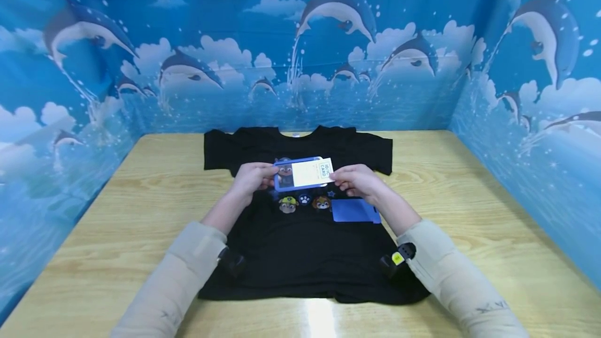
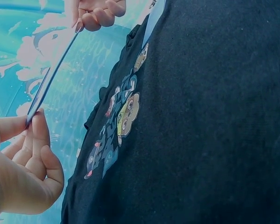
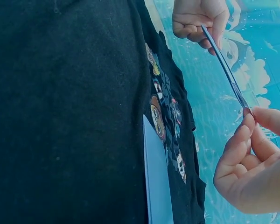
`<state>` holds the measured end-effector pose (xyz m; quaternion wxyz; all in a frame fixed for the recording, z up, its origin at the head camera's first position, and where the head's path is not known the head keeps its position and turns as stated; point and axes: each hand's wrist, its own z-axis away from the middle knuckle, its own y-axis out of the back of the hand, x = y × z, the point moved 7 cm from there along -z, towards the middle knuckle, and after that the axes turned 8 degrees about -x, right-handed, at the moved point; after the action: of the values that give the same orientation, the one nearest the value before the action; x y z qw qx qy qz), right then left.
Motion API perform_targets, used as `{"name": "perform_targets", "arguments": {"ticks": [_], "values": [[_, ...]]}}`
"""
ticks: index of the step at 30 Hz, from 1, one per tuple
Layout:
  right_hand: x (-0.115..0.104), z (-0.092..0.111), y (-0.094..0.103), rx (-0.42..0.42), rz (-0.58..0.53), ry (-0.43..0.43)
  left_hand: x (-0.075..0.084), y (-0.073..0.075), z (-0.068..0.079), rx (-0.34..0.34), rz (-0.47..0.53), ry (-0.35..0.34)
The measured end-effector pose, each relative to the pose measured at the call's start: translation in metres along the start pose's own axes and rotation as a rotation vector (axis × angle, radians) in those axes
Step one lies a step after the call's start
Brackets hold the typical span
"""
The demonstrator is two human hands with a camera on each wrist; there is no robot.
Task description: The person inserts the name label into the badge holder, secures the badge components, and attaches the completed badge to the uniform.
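Above a black T-shirt [image 1: 305, 254], both hands hold a blue-framed card holder and card between them. My left hand [image 1: 251, 179] pinches the left end of the blue card holder [image 1: 300, 188] between thumb and fingers. A pale yellow card printed "ID/IC CARD" [image 1: 307, 172] lies partly within that frame, its right end sticking out. With thumb and fingertips, my right hand [image 1: 359, 179] pinches this protruding end. In both wrist views the holder [image 2: 51, 77] appears edge-on, tilted, with the shirt's surface to one side. Print shows through the frame's left part.
A flat blue rectangular piece [image 1: 354, 210] lies on the shirt, below the right hand. Cartoon dog faces [image 1: 288, 204] are printed on the shirt's chest. The shirt is spread over a wooden table [image 1: 141, 213]. Blue dolphin curtains [image 1: 263, 25] enclose the back and sides.
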<state>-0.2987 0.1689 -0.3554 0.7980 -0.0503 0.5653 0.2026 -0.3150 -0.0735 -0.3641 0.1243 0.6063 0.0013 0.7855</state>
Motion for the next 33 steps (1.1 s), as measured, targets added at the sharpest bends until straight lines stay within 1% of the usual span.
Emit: {"name": "perform_targets", "arguments": {"ticks": [4,9,15,19,26,33], "values": [[-0.0012,-0.0003,-0.0017,-0.012,0.021,0.001,-0.0001,0.0004,0.0008,-0.003,0.008,0.002],[-0.0033,-0.0011,-0.0012,-0.003,0.071,0.007,0.0009,-0.0007,0.0011,-0.004,0.014,-0.018],[-0.005,-0.0019,-0.0009,0.016,0.08,-0.001,0.0013,-0.0038,0.0021,-0.007,-0.006,0.009],[-0.0052,-0.0026,-0.0021,0.014,0.1,-0.004,0.0011,-0.0049,0.0028,-0.012,-0.017,0.017],[-0.0057,-0.0042,-0.0048,0.032,0.159,0.001,0.0,-0.0052,0.0013,-0.024,-0.02,-0.007],[-0.0063,-0.0072,-0.0057,0.052,0.183,-0.002,0.0008,-0.0052,-0.0002,-0.028,-0.002,-0.019]]}}
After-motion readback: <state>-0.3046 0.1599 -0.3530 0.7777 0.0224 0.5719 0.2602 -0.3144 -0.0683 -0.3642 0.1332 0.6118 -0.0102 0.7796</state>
